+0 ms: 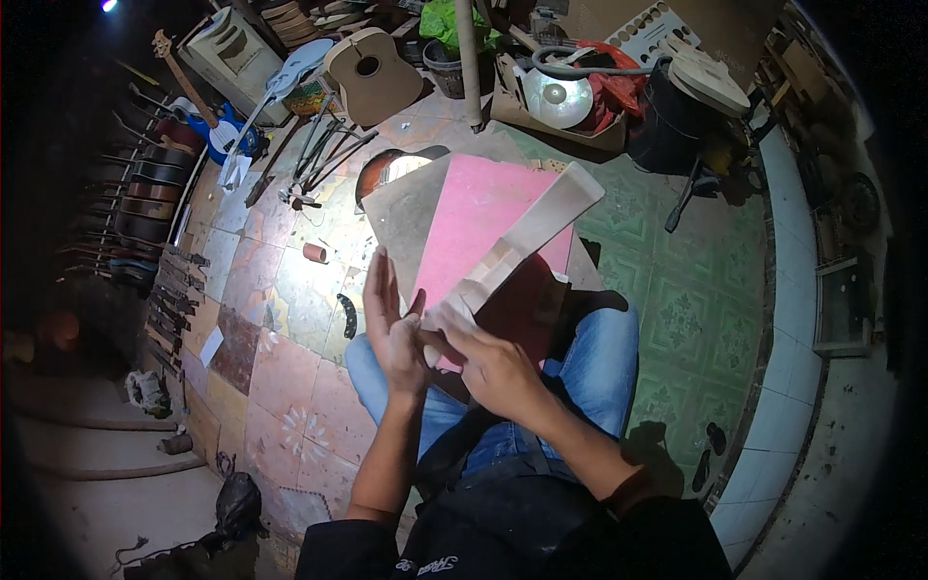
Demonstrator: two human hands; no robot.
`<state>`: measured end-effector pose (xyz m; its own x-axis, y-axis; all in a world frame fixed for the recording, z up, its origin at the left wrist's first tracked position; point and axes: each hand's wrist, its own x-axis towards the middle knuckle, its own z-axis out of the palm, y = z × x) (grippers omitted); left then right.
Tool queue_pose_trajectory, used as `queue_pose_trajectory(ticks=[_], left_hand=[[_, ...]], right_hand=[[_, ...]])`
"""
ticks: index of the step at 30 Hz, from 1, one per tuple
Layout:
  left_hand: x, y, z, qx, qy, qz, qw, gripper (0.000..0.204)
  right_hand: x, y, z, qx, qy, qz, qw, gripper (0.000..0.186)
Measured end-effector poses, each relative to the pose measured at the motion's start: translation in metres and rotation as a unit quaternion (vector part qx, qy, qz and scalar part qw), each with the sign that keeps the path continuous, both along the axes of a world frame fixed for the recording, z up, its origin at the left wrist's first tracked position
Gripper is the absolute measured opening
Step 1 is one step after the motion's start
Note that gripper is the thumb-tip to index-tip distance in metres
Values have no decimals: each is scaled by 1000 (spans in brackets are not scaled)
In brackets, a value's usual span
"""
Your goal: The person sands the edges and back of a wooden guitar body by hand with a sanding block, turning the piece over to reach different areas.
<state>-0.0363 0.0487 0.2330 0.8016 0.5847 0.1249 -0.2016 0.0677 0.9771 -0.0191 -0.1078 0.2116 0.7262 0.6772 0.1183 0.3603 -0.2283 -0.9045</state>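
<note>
A long pale wooden piece (541, 224), shaped like a guitar neck with a wider far end, slants over my lap from lower left to upper right. My right hand (498, 372) is wrapped round its near end, where a creased beige sheet (472, 293) lies against the wood. My left hand (396, 338) stands beside that end, fingers stretched upward and thumb apart; whether its palm touches the wood cannot be made out. Beneath the piece is a pink board (474, 208), on top of a grey board (406, 217). Part of a sunburst guitar body (379, 174) shows behind them.
On the tiled floor to the left lie a small brown cylinder (314, 253), a dark curved piece (347, 316) and metal clamps (324, 145). Guitars (155, 198) line the left side. An unfinished guitar body (372, 77), a cardboard box (561, 133) and a black bucket (667, 121) stand at the back.
</note>
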Motion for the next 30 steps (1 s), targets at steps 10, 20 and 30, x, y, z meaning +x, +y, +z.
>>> queue_pose_trajectory(ticks=[10, 20, 30], left_hand=[[2, 17, 0, -18, 12, 1, 1000, 98], [-4, 11, -9, 19, 23, -45, 999, 102], [-2, 9, -17, 47, 17, -50, 997, 104]], right_hand=[[1, 10, -7, 7, -90, -23, 996, 63], [-3, 7, -11, -10, -93, -40, 995, 65], [14, 17, -7, 3, -41, -22, 999, 67]])
